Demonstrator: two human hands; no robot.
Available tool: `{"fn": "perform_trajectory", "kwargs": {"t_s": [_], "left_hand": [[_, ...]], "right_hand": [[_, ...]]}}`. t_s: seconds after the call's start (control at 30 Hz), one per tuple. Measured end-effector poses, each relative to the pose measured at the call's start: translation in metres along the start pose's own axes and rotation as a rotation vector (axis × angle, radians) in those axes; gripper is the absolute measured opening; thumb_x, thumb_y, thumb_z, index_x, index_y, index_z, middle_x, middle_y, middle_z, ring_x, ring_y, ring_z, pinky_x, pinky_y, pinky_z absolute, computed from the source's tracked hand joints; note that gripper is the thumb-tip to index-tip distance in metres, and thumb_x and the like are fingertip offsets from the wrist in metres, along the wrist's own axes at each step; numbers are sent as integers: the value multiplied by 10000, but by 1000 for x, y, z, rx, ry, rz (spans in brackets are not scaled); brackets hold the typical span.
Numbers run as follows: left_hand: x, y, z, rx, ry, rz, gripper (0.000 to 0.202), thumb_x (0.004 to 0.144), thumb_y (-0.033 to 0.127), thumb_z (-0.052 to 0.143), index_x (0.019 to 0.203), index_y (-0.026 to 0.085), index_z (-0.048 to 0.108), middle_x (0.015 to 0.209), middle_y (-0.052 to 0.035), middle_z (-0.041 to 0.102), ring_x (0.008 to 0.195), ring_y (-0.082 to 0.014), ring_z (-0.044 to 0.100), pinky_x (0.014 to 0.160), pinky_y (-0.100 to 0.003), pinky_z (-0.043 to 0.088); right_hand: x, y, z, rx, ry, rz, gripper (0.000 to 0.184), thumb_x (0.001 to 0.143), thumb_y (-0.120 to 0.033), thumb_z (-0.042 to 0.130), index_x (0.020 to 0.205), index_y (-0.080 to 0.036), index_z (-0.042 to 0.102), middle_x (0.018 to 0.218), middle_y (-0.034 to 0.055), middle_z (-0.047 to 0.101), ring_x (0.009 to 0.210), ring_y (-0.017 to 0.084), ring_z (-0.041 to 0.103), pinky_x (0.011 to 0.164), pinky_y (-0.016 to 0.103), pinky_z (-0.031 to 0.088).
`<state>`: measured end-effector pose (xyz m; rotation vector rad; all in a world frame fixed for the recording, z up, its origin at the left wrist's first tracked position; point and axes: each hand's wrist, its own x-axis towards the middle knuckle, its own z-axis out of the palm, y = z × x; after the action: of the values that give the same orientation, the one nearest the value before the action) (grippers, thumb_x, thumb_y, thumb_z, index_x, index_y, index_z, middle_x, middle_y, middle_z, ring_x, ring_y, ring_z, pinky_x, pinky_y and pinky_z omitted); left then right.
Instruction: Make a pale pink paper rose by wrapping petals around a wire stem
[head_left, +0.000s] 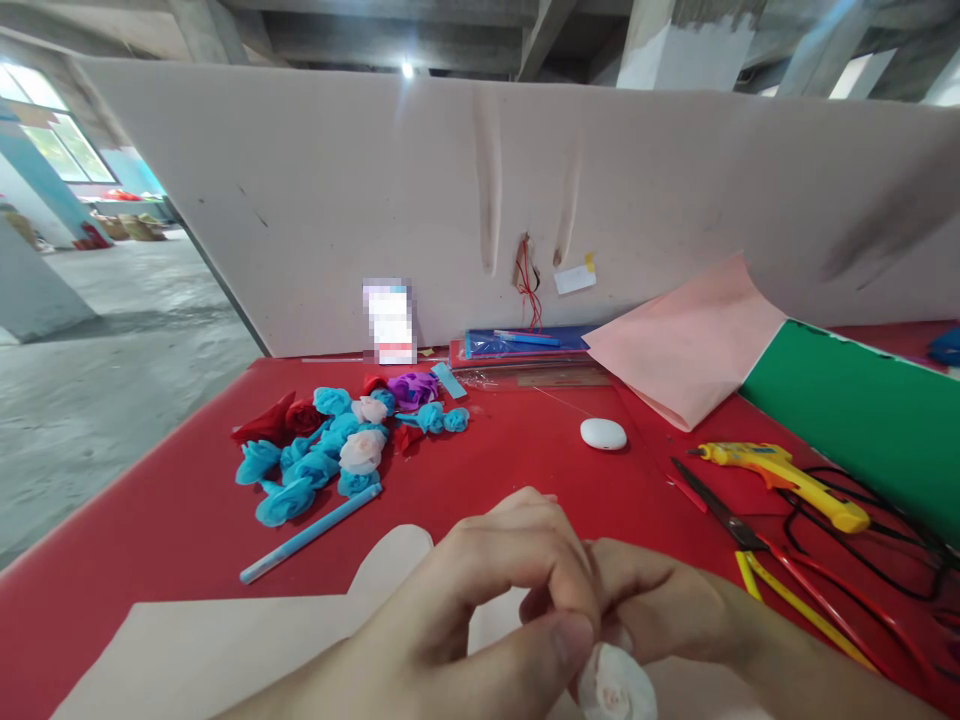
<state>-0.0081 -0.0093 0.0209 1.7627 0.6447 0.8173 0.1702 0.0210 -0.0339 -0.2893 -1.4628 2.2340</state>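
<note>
A small pale paper rose [618,686] with a spiral centre is at the bottom of the view. My left hand [480,590] is closed, its thumb and bent fingers pinching the rose at its base. Pressed against those fingers, my right hand [660,605] curls round the same base from the other side. The fingers hide the underside of the flower. Beneath both hands lies white paper [225,650], with a rounded cut piece [394,565] beside my left hand.
Left of centre are blue paper roses [311,465] and a blue pen [311,533]. A white oval case [603,433] sits mid-table. On the right are a yellow glue gun [780,480], scissors [739,530], pink paper [690,340] and a green sheet [855,420]. A white panel [337,200] stands behind.
</note>
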Motion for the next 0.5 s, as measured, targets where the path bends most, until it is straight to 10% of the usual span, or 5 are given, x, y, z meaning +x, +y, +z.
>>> {"fn": "perform_trajectory", "kwargs": {"t_s": [0.5], "left_hand": [[-3, -1, -4, 179, -37, 109, 171, 902, 216, 456, 733, 207, 481, 735, 38, 488, 721, -125, 495, 955, -330, 337]], "right_hand": [[-1, -4, 8, 51, 37, 61, 227, 695, -343, 669, 732, -121, 643, 620, -33, 512, 579, 78, 425, 585, 213, 332]]}}
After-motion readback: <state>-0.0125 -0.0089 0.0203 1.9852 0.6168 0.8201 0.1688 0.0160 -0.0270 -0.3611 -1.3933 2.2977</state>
